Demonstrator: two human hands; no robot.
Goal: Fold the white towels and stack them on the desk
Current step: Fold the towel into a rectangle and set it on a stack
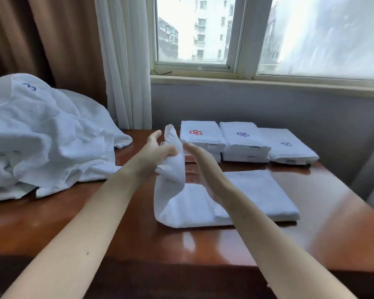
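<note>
In the head view I see the left hand [160,153] curled around the lifted end of a half-folded towel [257,197], which lies in the middle of the desk [225,244]. The right hand [195,160] stands just beside this raised end, fingers straight, holding nothing. Folded towels [244,141] sit in a row behind it, and a loose heap of towels [41,137] at the left.

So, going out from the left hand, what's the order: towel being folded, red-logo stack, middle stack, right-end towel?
1. The towel being folded, gripped by the left hand.
2. The red-logo stack, just beyond, to the right.
3. The middle stack, further right.
4. The right-end towel, farthest right.
</note>
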